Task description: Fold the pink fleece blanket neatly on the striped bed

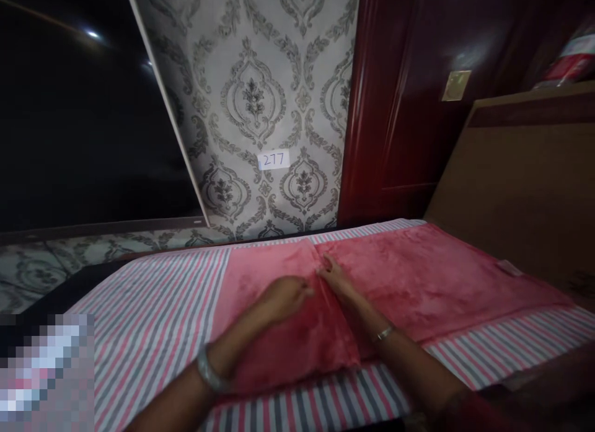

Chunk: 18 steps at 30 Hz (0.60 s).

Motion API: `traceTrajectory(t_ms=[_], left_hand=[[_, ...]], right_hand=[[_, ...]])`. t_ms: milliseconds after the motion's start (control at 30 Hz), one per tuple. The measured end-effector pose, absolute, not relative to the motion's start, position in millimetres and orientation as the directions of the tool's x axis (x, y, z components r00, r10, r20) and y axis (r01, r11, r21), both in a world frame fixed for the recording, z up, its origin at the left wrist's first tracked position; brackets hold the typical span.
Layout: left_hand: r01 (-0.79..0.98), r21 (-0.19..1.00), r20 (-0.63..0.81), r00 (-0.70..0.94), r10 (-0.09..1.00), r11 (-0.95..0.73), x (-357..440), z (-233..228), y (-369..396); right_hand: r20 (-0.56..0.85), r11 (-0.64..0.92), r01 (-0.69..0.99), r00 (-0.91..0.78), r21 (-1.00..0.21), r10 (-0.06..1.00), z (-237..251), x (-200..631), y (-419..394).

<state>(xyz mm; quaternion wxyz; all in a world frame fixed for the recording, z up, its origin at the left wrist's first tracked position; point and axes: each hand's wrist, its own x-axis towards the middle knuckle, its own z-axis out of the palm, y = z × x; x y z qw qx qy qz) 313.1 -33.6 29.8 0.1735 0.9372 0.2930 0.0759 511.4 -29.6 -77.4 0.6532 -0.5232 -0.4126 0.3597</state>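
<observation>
A soft pink towel (418,277) lies spread over a striped sheet (158,314) in the head view. My left hand (284,297) rests on the towel near its middle, fingers curled down onto the fabric. My right hand (335,274) lies flat beside it, fingertips pressed on a crease that runs toward the far edge. Both hands touch the cloth and almost meet. A bangle sits on each wrist. Whether either hand pinches the fabric is unclear.
A patterned grey wall (260,97) with a paper label reading 277 (273,160) stands behind. A dark red door (400,110) is at the right, a brown board (525,184) beside it. A dark window (79,122) fills the left.
</observation>
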Motion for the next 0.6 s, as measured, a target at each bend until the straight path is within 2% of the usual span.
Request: traceTrajectory(t_ms=[33, 167, 367, 500, 600], left_hand=[[0.607, 0.296, 0.015, 0.769, 0.639, -0.738, 314.2, 37.1, -9.8], [0.724, 0.223, -0.002, 0.671, 0.742, -0.653, 335.1, 41.0, 78.1], [0.753, 0.224, -0.062, 0.645, 0.762, -0.619, 385.5, 7.0, 147.8], [0.756, 0.245, -0.061, 0.636, 0.769, -0.607, 408.4, -12.4, 165.6], [0.767, 0.247, -0.006, 0.613, 0.79, -0.593, 414.1, -21.7, 171.7]], right_hand=[[0.158, 0.184, -0.027, 0.402, -0.983, 0.902, -80.0, 509.9, -37.4], [0.151, 0.176, -0.037, 0.36, -0.984, 0.921, -91.7, 500.8, -74.8], [0.136, 0.154, -0.03, 0.321, -0.988, 0.937, -105.9, 487.6, -125.1], [0.161, 0.14, 0.088, 0.336, -0.986, 0.928, -112.7, 483.5, -142.1], [0.127, 0.076, 0.15, 0.365, -0.986, 0.922, -112.5, 481.6, -148.8]])
